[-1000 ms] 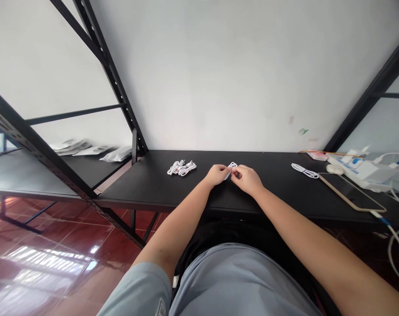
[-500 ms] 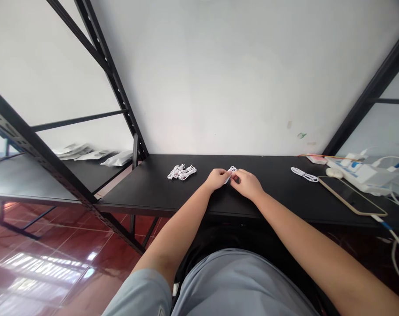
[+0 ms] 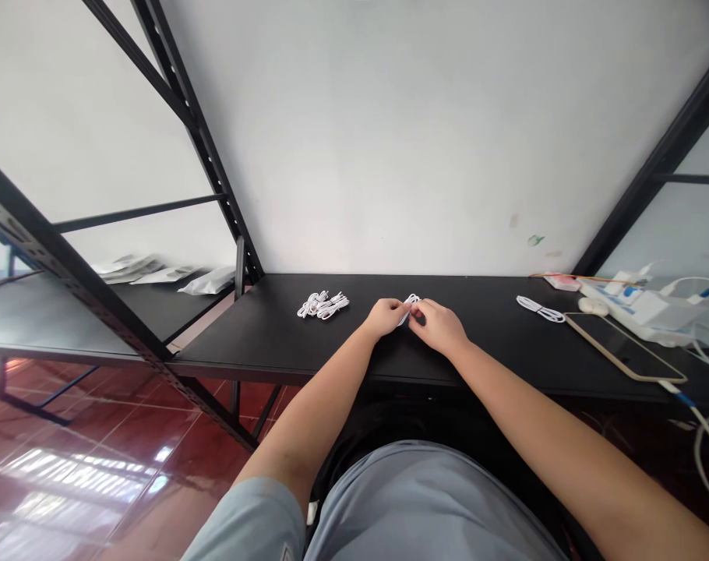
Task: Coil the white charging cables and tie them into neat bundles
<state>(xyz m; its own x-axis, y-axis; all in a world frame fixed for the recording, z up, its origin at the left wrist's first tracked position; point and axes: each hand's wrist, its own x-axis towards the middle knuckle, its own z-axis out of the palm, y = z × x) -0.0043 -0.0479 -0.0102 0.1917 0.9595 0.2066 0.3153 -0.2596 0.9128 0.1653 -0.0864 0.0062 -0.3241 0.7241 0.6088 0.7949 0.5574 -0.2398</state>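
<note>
Across the middle of the frame runs a black shelf board [image 3: 495, 351], set against a pale wall and carried by black steel uprights [image 3: 173, 89] that slant up toward the upper left and upper right corners. Below it at lower left lies a glossy red tiled floor [image 3: 68, 467]. At the left edge a second, lower shelf [image 3: 51, 319] bears a few flat pale packets [image 3: 156, 273]. Toward the right end of the black board lies a phone [image 3: 620, 343] with a light rim, face up, and beyond it, at the far right edge, a white power strip [image 3: 647, 305] with cords trailing off. Just left of the phone rests a loose white cable [image 3: 540, 308]. Left of centre, well apart from the hands, sits a small heap of bundled white cables [image 3: 323, 305]. At the centre of the frame the person's two bare forearms reach forward and meet over the board. The left hand [image 3: 385, 318] and right hand [image 3: 439, 326] are side by side, nearly touching, fingers curled and pinched together on a small coiled white cable [image 3: 410, 301] held between them, its loop showing just above the fingertips.
</note>
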